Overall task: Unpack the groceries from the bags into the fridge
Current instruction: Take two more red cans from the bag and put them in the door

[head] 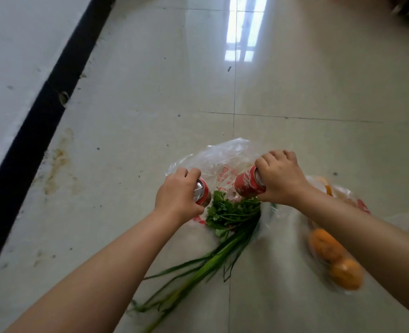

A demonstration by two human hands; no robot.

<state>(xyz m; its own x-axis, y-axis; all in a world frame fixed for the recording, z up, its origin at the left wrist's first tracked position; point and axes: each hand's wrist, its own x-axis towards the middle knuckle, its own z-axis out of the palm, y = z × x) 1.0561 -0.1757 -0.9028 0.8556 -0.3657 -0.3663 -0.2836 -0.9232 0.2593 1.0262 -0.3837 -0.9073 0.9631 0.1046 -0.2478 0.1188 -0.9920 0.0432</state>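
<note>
Here, in the lower middle of the frame, my left hand has its fingers wrapped round one red can. Right of it, herbs lie on the floor beside the clear bag. My right hand grasps the second can; oranges sit bagged at lower right. I judge this the lifting-out step; next, carry both to the fridge, which is out of view.

You hold two red cans over the clear bag | herbs spill from the bag | oranges bagged right of it
</note>
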